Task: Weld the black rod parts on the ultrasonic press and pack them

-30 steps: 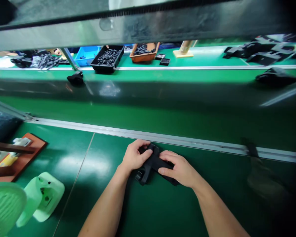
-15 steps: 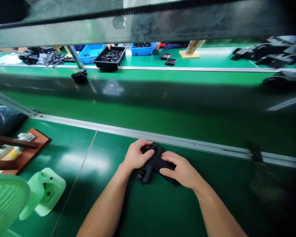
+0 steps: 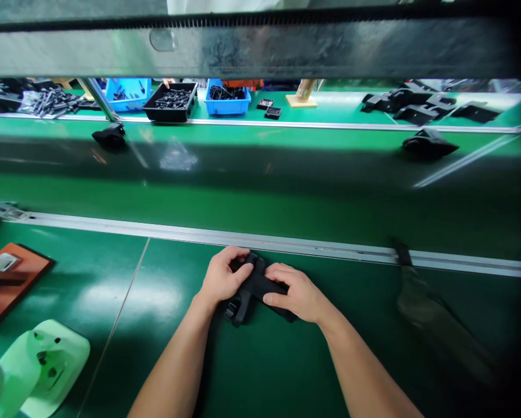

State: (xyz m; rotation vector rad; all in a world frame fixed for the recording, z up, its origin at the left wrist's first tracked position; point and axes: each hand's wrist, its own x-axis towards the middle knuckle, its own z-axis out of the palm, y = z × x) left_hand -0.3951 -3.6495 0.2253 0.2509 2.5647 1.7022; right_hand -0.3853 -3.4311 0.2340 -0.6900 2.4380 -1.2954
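Black part (image 3: 242,303) — long axis near-left to far-right — in left hand (image 3: 220,278), right hand (image 3: 297,296).

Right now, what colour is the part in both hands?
Black; the head view shows the part best, held by left hand and right hand.

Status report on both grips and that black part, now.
Left grip and right grip both shut on the black part. Part rests on the green bench by the metal rail. Blurred dark piece to the right, apart.

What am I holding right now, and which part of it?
A black plastic part on the green table: the left hand grips its far left end, the right hand clasps its right end.
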